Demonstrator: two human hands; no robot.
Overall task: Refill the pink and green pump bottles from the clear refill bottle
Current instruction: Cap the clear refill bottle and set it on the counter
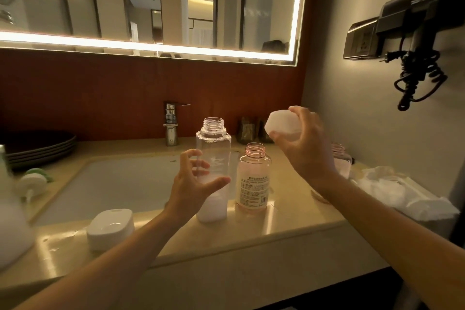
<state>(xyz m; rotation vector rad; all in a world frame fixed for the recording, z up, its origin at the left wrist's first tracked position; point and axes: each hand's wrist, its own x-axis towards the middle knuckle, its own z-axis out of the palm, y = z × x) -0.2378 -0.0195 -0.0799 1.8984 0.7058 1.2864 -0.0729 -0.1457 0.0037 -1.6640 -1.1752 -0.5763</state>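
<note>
one clear bottle, one pink bottle, uncapped; right hand grips one cap.

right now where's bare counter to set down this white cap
Counter is bare between white box and clear bottle, and along the front from the pink bottle toward the tissues. Crowded: back-right corner behind your right hand holding the white cap, and left by the plates.

On the beige counter by the sink, a tall clear refill bottle and a shorter pink bottle stand uncapped, just beside each other. The left hand spreads its fingers at the clear bottle. The right hand grips a white cap, raised above both necks.
</note>
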